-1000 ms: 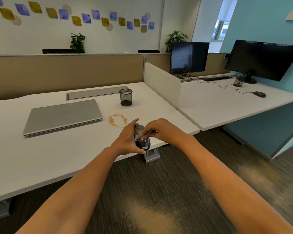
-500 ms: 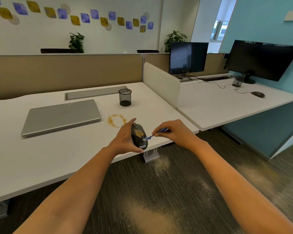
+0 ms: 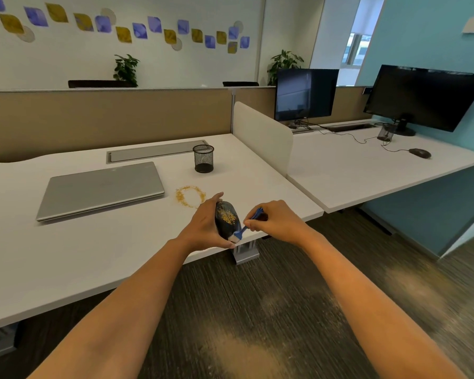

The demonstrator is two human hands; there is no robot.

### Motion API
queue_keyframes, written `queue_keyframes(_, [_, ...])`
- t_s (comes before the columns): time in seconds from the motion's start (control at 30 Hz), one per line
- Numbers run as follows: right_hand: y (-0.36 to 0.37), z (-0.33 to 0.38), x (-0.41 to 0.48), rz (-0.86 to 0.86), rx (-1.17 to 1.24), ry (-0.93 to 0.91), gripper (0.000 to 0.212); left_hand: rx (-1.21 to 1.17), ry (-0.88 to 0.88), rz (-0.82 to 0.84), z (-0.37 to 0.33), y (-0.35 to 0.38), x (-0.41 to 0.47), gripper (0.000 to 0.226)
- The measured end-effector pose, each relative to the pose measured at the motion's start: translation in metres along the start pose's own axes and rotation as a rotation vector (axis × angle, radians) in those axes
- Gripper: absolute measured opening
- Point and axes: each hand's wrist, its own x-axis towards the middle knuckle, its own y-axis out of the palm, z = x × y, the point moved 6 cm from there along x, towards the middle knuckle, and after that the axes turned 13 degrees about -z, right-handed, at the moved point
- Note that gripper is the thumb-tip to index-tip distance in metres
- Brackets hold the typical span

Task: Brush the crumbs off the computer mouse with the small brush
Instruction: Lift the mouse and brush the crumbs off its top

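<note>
A black computer mouse [image 3: 226, 218] with yellow crumbs on its back is held near the front edge of the white desk [image 3: 93, 255]. My left hand [image 3: 203, 228] grips the mouse from the left, thumb at its far end. My right hand [image 3: 275, 221] pinches a small blue brush [image 3: 246, 227] by the handle. The white bristles touch the near end of the mouse. A ring of yellow crumbs [image 3: 190, 196] lies on the desk just behind the mouse.
A shut grey laptop [image 3: 100, 188] lies to the left and a black mesh pen cup [image 3: 203, 158] stands behind the crumbs. A white divider [image 3: 263, 135] separates a second desk with two monitors and another mouse [image 3: 419, 153]. Carpet lies below the desk edge.
The brush has swept from the middle of the mouse down to its near end. My right hand has drawn back to the right. My left hand keeps its hold.
</note>
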Motion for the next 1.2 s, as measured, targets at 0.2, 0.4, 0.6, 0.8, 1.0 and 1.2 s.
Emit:
queue_keyframes(0.2, [-0.039,-0.01,0.009,-0.288,0.243,0.079,0.006,0.019,-0.009,-0.001,0.007,0.0,-0.002,0.12])
queue_keyframes(0.4, [-0.029,-0.002,0.026,-0.353,0.177,0.026,0.014,0.038,0.006,0.036,0.0,0.012,-0.003,0.117])
queue_keyframes(0.6, [-0.011,0.01,0.037,-0.296,0.003,-0.025,0.016,0.04,0.041,0.038,-0.01,0.016,-0.004,0.114])
queue_keyframes(0.8, [-0.012,0.013,0.035,-0.224,-0.03,-0.037,0.014,0.039,0.034,0.015,-0.011,0.011,-0.002,0.113])
queue_keyframes(1.0, [-0.025,0.008,0.033,-0.132,-0.048,-0.032,0.012,0.051,0.014,0.034,-0.006,0.011,-0.004,0.113])
queue_keyframes(1.2, [-0.022,0.01,0.036,-0.222,-0.006,-0.047,0.014,0.042,0.025,0.046,-0.011,0.015,-0.003,0.112])
